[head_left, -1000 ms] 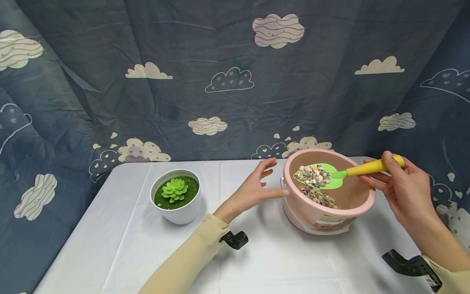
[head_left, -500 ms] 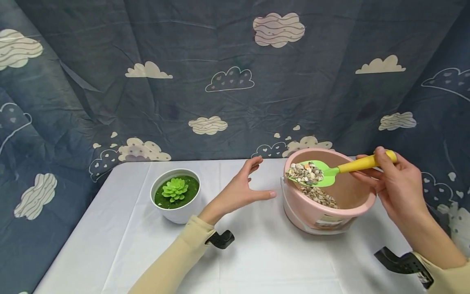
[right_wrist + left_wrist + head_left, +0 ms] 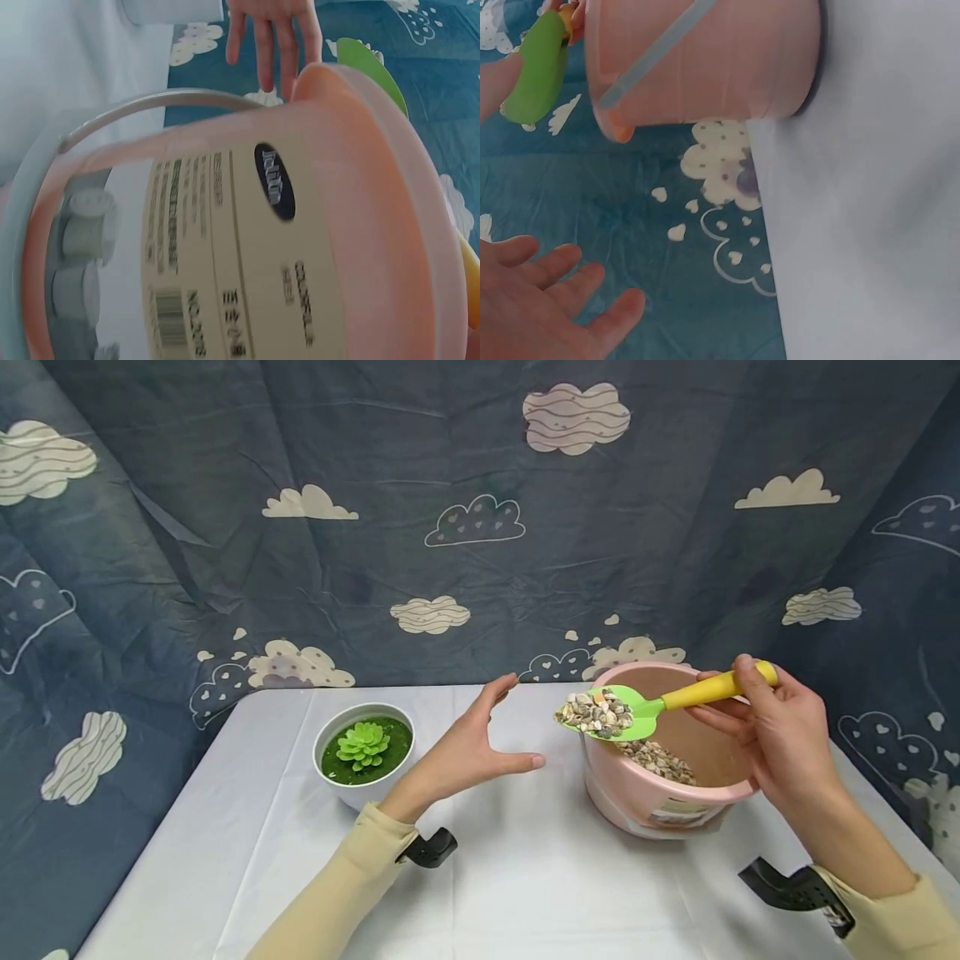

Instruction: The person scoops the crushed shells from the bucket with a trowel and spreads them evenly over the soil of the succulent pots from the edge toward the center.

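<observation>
My right hand pinches the yellow handle of a toy shovel with a green blade. Small pebbles or shell bits are heaped on the blade, which extends past the left rim of the pink bucket. More pebbles lie inside the bucket. Left of the bucket, my left hand is held with fingers and thumb spread apart, holding nothing. The left wrist view shows the green blade from below beside the bucket. In the right wrist view the bucket's label covers much of the frame.
A white pot with a green succulent stands on the left of the white-covered table, behind my left forearm. A dark cloth with cloud prints hangs behind the table. The bucket's handle hangs down its side.
My right hand has carried the loaded shovel left, from over the bucket's inside to past its left rim. My left hand has drawn back left, away from the bucket.
</observation>
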Action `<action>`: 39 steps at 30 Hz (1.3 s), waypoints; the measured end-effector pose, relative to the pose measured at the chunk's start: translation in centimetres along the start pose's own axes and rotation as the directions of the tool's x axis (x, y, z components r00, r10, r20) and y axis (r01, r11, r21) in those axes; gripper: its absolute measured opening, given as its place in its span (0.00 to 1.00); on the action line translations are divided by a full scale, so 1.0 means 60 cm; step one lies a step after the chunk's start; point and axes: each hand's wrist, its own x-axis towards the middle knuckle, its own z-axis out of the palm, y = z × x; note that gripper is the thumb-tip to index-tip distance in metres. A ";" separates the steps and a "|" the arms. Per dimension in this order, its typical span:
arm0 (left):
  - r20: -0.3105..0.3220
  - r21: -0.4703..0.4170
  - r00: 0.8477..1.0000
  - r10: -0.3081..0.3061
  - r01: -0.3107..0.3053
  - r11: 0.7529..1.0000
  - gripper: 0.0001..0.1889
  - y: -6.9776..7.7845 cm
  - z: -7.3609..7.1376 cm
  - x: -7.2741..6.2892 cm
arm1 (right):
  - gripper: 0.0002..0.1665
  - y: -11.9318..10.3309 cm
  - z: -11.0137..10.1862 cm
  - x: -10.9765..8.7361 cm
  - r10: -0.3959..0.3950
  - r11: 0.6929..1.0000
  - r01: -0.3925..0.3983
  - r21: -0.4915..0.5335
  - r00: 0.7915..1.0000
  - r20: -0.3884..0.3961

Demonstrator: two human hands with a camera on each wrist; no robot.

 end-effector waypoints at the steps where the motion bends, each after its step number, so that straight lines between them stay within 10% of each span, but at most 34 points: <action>1: -0.004 0.006 1.000 -0.006 0.006 1.000 0.55 0.001 -0.004 -0.003 | 0.23 0.000 0.003 0.001 0.001 1.000 -0.001 0.002 1.000 0.002; 25: -0.145 0.191 0.984 -0.101 0.128 0.973 0.53 -0.001 -0.075 -0.076 | 0.24 0.022 0.066 0.008 0.009 1.000 -0.008 -0.015 0.998 0.065; 39: -0.283 0.330 0.958 -0.050 0.147 0.932 0.54 -0.009 -0.113 -0.127 | 0.30 0.029 0.088 0.014 0.063 0.998 -0.063 -0.009 0.994 0.084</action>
